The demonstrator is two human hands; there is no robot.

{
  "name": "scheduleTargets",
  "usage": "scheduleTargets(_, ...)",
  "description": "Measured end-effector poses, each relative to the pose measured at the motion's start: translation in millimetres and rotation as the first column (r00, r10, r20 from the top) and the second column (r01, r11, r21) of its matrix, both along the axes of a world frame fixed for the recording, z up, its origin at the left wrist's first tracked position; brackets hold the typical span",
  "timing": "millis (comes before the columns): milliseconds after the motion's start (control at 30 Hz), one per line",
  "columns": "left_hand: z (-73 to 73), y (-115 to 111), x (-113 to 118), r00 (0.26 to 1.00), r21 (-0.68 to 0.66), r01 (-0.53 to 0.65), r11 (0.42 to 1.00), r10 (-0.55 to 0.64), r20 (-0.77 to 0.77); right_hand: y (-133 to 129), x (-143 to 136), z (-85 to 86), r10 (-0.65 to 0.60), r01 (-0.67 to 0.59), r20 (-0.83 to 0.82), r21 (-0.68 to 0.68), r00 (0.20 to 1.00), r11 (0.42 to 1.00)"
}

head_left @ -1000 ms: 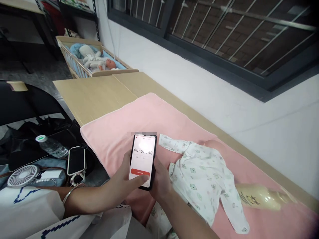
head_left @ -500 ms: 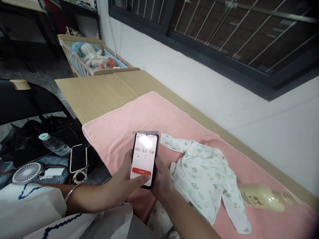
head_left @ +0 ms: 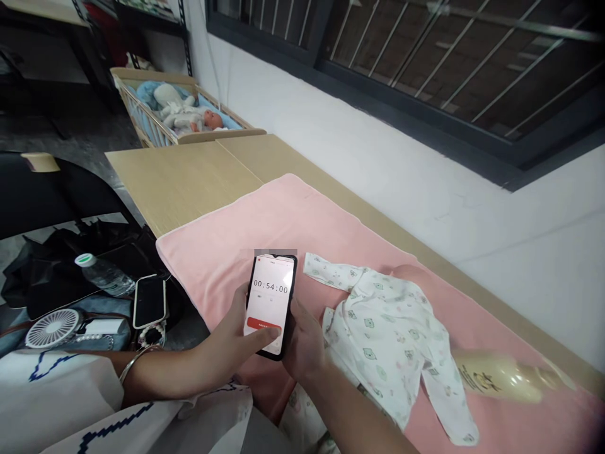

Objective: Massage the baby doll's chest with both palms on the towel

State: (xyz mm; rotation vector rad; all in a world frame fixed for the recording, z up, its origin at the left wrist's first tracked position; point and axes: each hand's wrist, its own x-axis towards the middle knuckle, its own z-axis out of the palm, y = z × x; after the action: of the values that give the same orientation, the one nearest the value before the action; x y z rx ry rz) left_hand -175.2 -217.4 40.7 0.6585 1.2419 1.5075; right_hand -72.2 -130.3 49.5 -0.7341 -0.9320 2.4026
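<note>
A black-cased phone (head_left: 268,296), its lit screen showing 00:54:00 above a red button, is held upright between both hands. My left hand (head_left: 241,331) grips its left side, with the thumb lying over the lower screen near the red button. Around the right edge and back, my right hand (head_left: 305,343) is closed; some of its fingers are hidden behind the phone. Just to the right, a white printed baby top (head_left: 382,328) lies spread on a pink blanket (head_left: 283,214). A pale yellow bottle (head_left: 501,376) rests on its side by the top's sleeve.
Beyond the wooden table (head_left: 189,176) stands a crib (head_left: 222,136) with a doll in it. At left, a black chair (head_left: 70,195) bears a water bottle (head_left: 106,275), a small fan (head_left: 53,328) and another phone (head_left: 150,302). A wall and barred window run along the right.
Both hands and the phone have shifted slightly left. My left thumb has moved a little up and left over the screen. The displayed number went from 00:52:58 to 00:54:00.
</note>
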Motion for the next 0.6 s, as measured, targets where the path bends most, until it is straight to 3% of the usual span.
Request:
scheduleTargets(267, 0.3, 1.9, -1.0, 1.000, -0.050, -0.011, 0.999, 0.011, 0.003, -1.7, -2.4, -4.0, -0.022, 0.022, 0.009, 0.055, 1.000, 0.998)
scheduleTargets(600, 2.0, -0.7, -3.4, 1.000, -0.045, 0.010, 0.999, -0.009, 0.006, -4.8, -1.7, -7.0, -0.019, 0.019, -0.008, 0.028, 1.000, 0.999)
